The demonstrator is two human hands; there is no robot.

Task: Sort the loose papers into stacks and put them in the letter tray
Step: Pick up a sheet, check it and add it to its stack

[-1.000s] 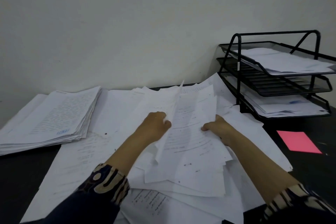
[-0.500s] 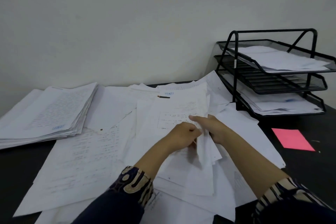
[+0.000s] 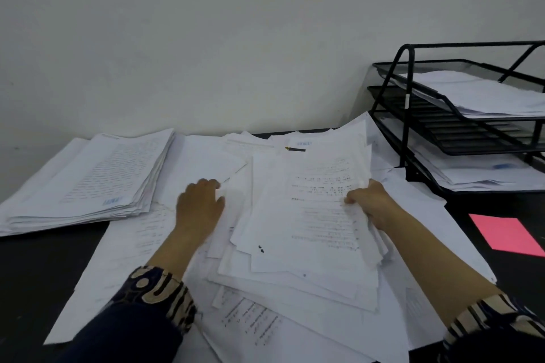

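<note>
A bundle of printed sheets (image 3: 312, 215) is gripped at its right edge by the right hand (image 3: 370, 203), fingers curled round the paper; the bundle lies on top of the loose papers (image 3: 165, 233) spread over the black desk (image 3: 38, 268), to the left of the letter tray (image 3: 410, 127). The left hand (image 3: 199, 208) rests at the bundle's left edge with its fingers bent at the paper; whether a sheet is pinched cannot be told. Further left of the tray, a squared stack of printed pages (image 3: 88, 180) lies at the desk's far left, well apart from the hands. Bare desk is seen in front of the tray, where a pink sheet (image 3: 505, 234) lies, and in front of the squared stack.

Against half a second ago, the hands are spread apart: then they met over the middle of the pile, and now one is held at each side of the bundle, which lies flatter. A second ago a sheet stood folded upright between them.

The tray's right side is cut off by the frame. Paper is held in its top and bottom tiers; the middle tier's content cannot be made out. A small dark item (image 3: 295, 149) with a yellow tip lies on the papers left of the tray; what it is cannot be told. The print is too blurred to read.
</note>
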